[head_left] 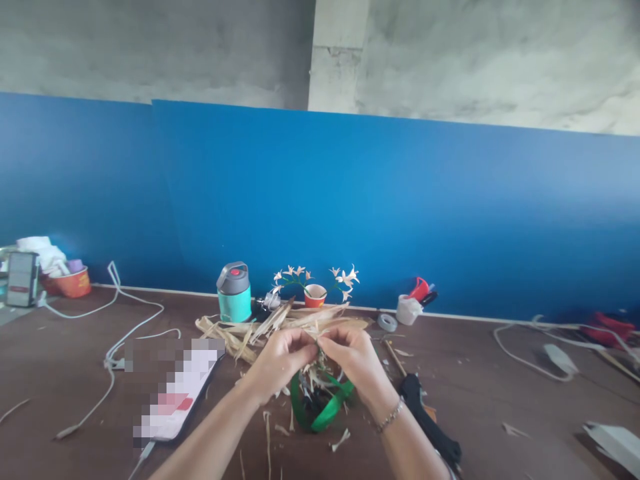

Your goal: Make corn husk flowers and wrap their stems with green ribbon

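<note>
My left hand (285, 360) and my right hand (351, 353) meet in the middle, fingertips closed in a pinch. A small pale husk piece shows between the fingertips; its exact shape is too small to make out. Behind the hands lies a heap of dry corn husks (240, 333). Under them is a loop of green tape (325, 419), with husk scraps (341, 440) scattered around it. Farther back, a red-rimmed paper cup (315, 295) holds curved green stems with pale flowers (347, 277).
A black glue gun (425, 413) lies beside my right forearm. Left stand a teal flask (234, 297) and a blurred phone (180, 393) with white cables (135, 327). A grey tape roll (387, 323) and white cup (409, 311) stand before the blue partition (350, 200).
</note>
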